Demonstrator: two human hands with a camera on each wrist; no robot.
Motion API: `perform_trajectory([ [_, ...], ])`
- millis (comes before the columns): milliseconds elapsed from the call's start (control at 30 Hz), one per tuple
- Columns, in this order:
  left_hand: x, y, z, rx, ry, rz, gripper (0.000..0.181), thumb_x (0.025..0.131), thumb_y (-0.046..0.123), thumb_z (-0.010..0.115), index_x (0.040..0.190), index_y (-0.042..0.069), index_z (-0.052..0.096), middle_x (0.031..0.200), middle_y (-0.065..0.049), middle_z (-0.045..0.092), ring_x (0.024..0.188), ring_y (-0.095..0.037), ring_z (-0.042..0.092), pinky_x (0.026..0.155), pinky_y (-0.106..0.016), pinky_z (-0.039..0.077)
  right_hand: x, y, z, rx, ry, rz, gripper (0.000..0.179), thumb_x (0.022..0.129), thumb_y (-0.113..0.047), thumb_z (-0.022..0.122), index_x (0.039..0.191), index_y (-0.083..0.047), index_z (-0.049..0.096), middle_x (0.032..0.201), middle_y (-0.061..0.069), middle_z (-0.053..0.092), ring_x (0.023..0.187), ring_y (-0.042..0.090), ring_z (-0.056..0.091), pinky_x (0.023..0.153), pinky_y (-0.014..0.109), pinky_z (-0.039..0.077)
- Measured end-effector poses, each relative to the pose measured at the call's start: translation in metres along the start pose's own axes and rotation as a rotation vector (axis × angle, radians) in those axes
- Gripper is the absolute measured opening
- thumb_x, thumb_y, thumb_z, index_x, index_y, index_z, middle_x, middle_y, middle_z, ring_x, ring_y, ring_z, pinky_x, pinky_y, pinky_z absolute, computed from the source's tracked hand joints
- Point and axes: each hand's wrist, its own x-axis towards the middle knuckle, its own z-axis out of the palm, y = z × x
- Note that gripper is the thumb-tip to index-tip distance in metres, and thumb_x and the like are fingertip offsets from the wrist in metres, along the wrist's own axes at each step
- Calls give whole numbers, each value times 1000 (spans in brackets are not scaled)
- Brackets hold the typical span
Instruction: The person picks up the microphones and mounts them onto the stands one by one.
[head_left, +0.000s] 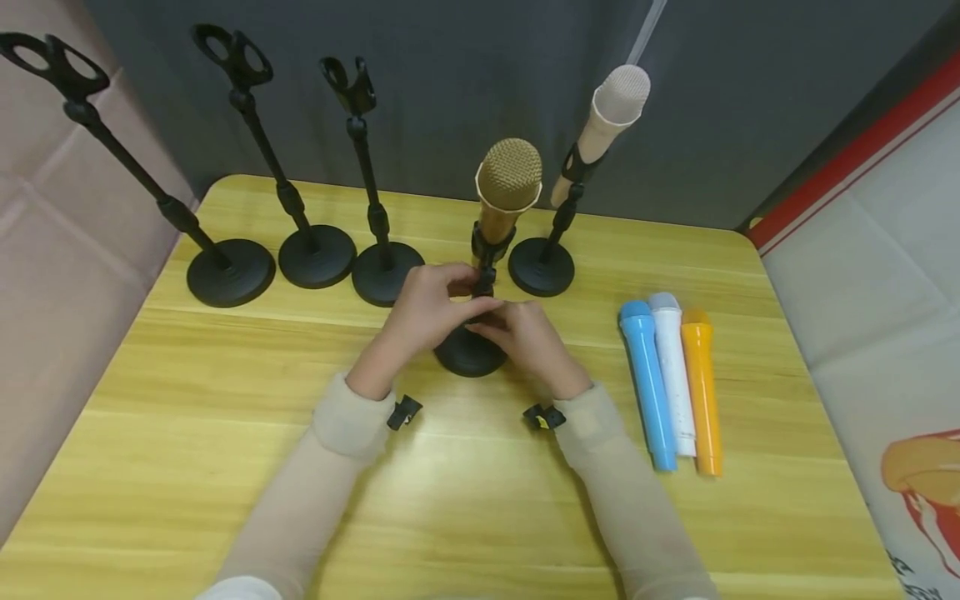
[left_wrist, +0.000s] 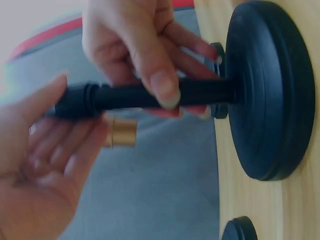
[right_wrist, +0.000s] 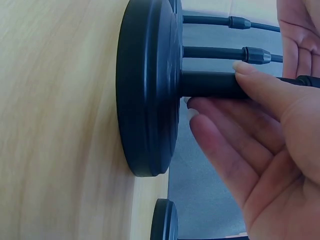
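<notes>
A gold microphone (head_left: 510,179) sits upright in the clip of a black desktop microphone stand (head_left: 471,354), whose round base is on the wooden table. My left hand (head_left: 431,308) holds the stand's upper collar, thumb on one side and fingers on the other. Below it, my right hand (head_left: 528,337) pinches the lower pole (right_wrist: 212,84) between thumb and fingers, just above the base. In the left wrist view the thumb of the right hand (left_wrist: 135,45) lies across the pole, and the lower end of the gold microphone (left_wrist: 124,132) shows behind the left fingers.
Three black stands with bare clips (head_left: 231,271) (head_left: 317,254) (head_left: 386,271) stand at the back left. Behind to the right, another stand (head_left: 542,267) bears a white-headed microphone (head_left: 607,112). Blue (head_left: 648,383), white (head_left: 673,375) and orange (head_left: 702,392) microphones lie at the right.
</notes>
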Motion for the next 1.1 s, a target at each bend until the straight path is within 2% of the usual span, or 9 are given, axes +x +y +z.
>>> perform_trajectory([
  [100,3,-5,-4,-84,-97,10,28,92,21,77,117,10,76,116,-7,77,111,-18,73,100,-34,56,0,1,0,2,-7,2,26,95,-22,72,118,-10,74,96,7,80,90,18,77,78,34,61],
  [200,4,-7,-1,-103,-113,22,28,92,22,76,118,10,75,116,-7,76,112,-19,72,101,-34,55,0,1,-1,2,-8,6,26,95,-22,72,117,-9,75,97,7,80,91,19,77,79,34,62],
  [267,3,-5,4,-57,-63,20,28,89,27,80,112,12,76,111,-6,77,109,-19,73,99,-34,57,0,0,-2,2,-9,13,24,95,-20,72,114,-8,76,98,8,80,92,20,77,81,35,61],
  [400,-2,2,13,81,95,-7,30,81,35,87,98,13,75,98,-3,78,98,-20,73,89,-36,59,0,-2,-2,4,-23,34,22,95,-20,71,111,-7,77,99,9,79,93,21,77,81,34,61],
  [467,-4,6,17,129,152,-16,29,81,34,87,96,12,74,94,-4,77,92,-21,72,83,-37,59,0,-2,-2,8,-25,41,22,95,-20,72,111,-6,77,99,10,79,92,21,76,80,35,61],
  [600,-6,10,18,139,182,-20,25,82,31,86,94,11,76,92,-6,78,87,-20,74,78,-36,59,0,-2,-2,20,-17,40,24,95,-22,72,113,-8,77,99,8,80,93,20,77,82,34,61],
  [700,-5,9,14,126,152,-10,24,82,30,86,95,11,78,92,-5,79,87,-18,75,78,-35,59,1,-3,-2,31,-19,34,24,95,-23,72,115,-10,76,100,6,80,95,18,76,84,34,61],
  [967,4,-2,4,-17,-13,-27,26,84,31,84,104,15,81,99,-1,80,97,-15,76,90,-35,60,1,-3,-4,34,-27,44,24,95,-23,72,115,-11,76,96,5,80,90,17,77,79,32,61],
  [1100,-3,-7,5,96,-70,-26,39,92,43,74,117,14,76,116,-3,77,114,-21,71,99,-40,57,-3,-6,-3,-38,-30,100,25,96,-32,71,109,-12,75,80,3,76,74,14,72,65,30,55],
])
